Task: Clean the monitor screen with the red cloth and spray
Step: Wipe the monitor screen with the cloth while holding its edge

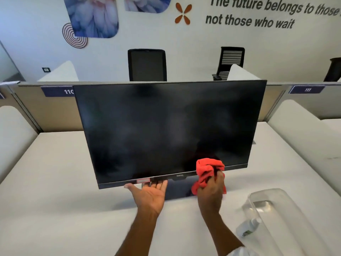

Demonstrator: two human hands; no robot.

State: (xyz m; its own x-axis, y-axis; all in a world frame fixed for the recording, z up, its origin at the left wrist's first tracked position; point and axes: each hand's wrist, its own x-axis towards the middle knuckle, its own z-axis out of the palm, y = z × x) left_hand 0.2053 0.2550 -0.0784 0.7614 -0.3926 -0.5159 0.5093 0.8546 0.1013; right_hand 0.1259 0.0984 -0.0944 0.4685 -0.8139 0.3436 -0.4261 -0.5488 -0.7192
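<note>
Our right hand (212, 193) is clamped around the red cloth (207, 172), which is bunched into a loose wad and pressed against the lower right part of the monitor screen (166, 126), just at the bottom bezel. Our left hand (150, 194) is open, palm up, fingers spread, with the fingertips tucked under the bottom edge of the monitor to steady it; it grips nothing. The monitor stands toward the far middle of the desk (55, 200), tilted back a little, its dark glass showing faint smears across the middle.

From the head view, which is all we have, the spray bottle (248, 228) lies on its side near the right front edge of the desk, partly behind a clear plastic container (287, 209) that sits beside it.

We judge the cloth soft and light, so it crumples and needs a full-fist hold like the one we have; a flatter fold would likely cover more glass per pass. The screen looks thin, rigid and fragile, and it probably rocks on its stand under pressure, so bracing the lower edge makes sense, and light strokes seem wiser than hard ones. The bottle seems small, light and smooth, best taken around its body.
</note>
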